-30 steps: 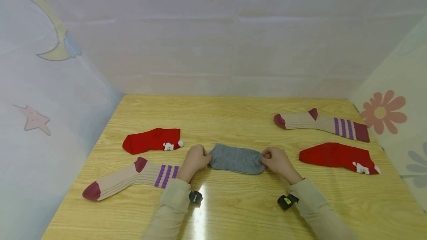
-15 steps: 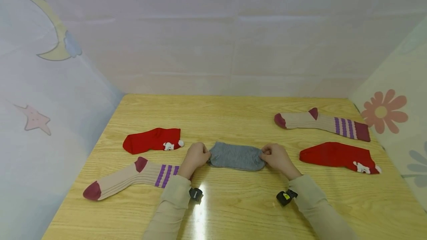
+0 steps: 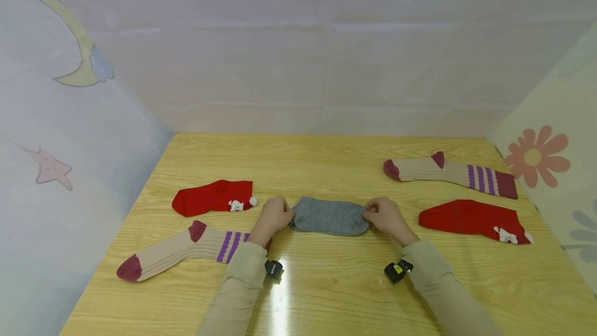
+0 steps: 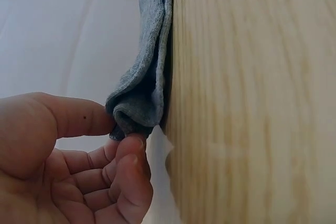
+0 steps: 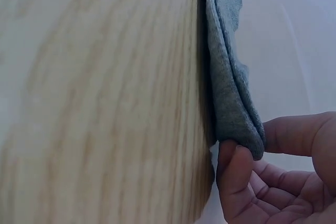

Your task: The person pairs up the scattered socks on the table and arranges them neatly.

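you're pinching gray ankle socks (image 3: 330,217) by both ends, left hand (image 3: 273,218) and right hand (image 3: 386,218), each grip narrow, centered over the surface (image 3: 333,289). layers are looking stacked, so likely paired; red pompom socks (image 3: 466,217) and purple-striped socks (image 3: 422,168) are lying apart, seemingly left to do.

Light wood-grain table (image 3: 317,165), pale creased backdrop (image 3: 298,71) behind it, left wall (image 3: 28,108) printed with yellow crescent moon (image 3: 83,40), blue cloud (image 3: 101,64) and pink star (image 3: 50,167), right wall (image 3: 559,97) with coral flower (image 3: 532,157), what seems a grey-blue bloom (image 3: 586,224) cut off below, white glare (image 3: 280,294) on the table's near part.
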Tool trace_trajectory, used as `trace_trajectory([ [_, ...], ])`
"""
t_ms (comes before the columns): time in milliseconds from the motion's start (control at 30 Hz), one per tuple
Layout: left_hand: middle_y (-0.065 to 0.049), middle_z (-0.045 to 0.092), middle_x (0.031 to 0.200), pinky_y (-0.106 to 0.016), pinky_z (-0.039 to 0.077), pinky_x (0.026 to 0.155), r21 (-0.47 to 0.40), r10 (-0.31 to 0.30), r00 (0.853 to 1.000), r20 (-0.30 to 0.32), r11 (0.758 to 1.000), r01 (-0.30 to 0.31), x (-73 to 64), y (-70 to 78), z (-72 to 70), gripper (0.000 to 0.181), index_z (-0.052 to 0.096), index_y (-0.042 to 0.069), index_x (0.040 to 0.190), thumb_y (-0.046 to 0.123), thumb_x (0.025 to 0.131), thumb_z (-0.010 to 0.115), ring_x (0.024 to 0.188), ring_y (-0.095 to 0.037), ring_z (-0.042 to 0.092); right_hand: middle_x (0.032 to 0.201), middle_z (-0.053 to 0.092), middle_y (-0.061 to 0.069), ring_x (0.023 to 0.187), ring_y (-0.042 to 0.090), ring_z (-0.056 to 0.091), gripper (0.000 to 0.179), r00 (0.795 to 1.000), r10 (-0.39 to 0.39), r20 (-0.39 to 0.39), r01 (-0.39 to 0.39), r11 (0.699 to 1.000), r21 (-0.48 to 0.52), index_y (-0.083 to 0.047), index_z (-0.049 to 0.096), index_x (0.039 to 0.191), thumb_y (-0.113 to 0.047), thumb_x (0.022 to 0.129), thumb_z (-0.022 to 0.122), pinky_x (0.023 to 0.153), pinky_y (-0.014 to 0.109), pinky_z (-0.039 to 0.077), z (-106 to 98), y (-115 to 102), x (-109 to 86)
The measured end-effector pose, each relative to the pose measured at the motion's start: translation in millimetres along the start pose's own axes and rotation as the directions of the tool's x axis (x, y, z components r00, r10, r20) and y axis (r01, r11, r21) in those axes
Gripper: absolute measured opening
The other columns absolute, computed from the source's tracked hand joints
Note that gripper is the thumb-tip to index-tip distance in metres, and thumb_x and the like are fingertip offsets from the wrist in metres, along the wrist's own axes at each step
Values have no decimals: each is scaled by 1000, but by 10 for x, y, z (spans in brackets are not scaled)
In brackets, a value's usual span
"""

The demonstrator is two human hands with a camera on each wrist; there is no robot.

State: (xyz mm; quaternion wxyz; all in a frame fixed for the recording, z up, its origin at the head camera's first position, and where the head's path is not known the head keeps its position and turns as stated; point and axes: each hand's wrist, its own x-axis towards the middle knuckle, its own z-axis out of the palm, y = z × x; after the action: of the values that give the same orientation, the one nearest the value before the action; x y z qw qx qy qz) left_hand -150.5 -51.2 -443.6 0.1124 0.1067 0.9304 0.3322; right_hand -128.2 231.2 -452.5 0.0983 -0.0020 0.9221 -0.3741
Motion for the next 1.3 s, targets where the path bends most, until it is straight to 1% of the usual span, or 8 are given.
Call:
trace_trajectory([
  [200, 2, 40, 50, -21, 29, 41, 3, 4, 1000, -4, 1000, -4, 24, -3, -9, 27, 52, 6, 55, 5, 81, 58, 46, -11, 37, 76, 62, 10, 65, 16, 55, 20, 1000, -12, -10, 12, 1000, 0, 9, 62, 93, -6, 80, 61, 56, 28, 45, -4, 14, 55],
  [367, 3, 37, 48, -21, 27, 40, 1, 6, 1000, 2, 1000, -6, 56, -4, -10, 31, 48, 8, 52, 4, 82, 57, 44, -10, 35, 75, 62, 9, 61, 15, 55, 19, 1000, -15, -15, 15, 1000, 15, 9, 62, 92, -6, 80, 61, 54, 28, 46, -7, 16, 69],
  [533, 3, 36, 47, -21, 27, 40, 4, -12, 1000, 21, 1000, 12, 92, -3, -19, 34, 46, 9, 51, 4, 82, 56, 43, -10, 34, 75, 62, 9, 60, 14, 55, 18, 1000, -3, -19, 3, 1000, 22, 8, 61, 92, -6, 81, 60, 53, 27, 46, 1, 12, 89],
  [800, 4, 33, 44, -20, 25, 38, 13, -19, 1000, 22, 1000, 19, 158, -38, 3, 39, 41, 12, 48, 5, 83, 55, 40, -9, 31, 76, 61, 10, 60, 14, 55, 19, 1000, 14, -22, -13, 999, 39, 9, 61, 94, -5, 81, 60, 54, 27, 46, -7, -15, 110],
  [933, 4, 36, 46, -20, 27, 39, 14, -31, 999, 29, 999, 31, 193, -47, 4, 36, 45, 10, 50, 5, 83, 56, 41, -9, 33, 76, 61, 11, 59, 14, 55, 18, 1000, 21, -22, -19, 998, 54, 9, 61, 93, -5, 82, 59, 53, 27, 46, -21, -32, 128],
  [1133, 1, 42, 49, -21, 30, 40, 22, -32, 999, 29, 999, 31, 230, -44, -10, 28, 54, 5, 56, 7, 84, 58, 43, -10, 37, 76, 62, 12, 58, 14, 55, 19, 999, 6, -33, -4, 999, 35, 10, 61, 94, -4, 82, 60, 54, 27, 46, -22, -30, 164],
  [1300, 1, 43, 50, -21, 31, 40, 29, -36, 999, 26, 999, 36, 261, -54, -13, 27, 55, 5, 57, 7, 84, 58, 43, -11, 38, 77, 62, 12, 59, 14, 56, 19, 999, 8, -37, -7, 1000, 23, 10, 61, 94, -5, 82, 61, 55, 27, 46, -21, -31, 195],
])
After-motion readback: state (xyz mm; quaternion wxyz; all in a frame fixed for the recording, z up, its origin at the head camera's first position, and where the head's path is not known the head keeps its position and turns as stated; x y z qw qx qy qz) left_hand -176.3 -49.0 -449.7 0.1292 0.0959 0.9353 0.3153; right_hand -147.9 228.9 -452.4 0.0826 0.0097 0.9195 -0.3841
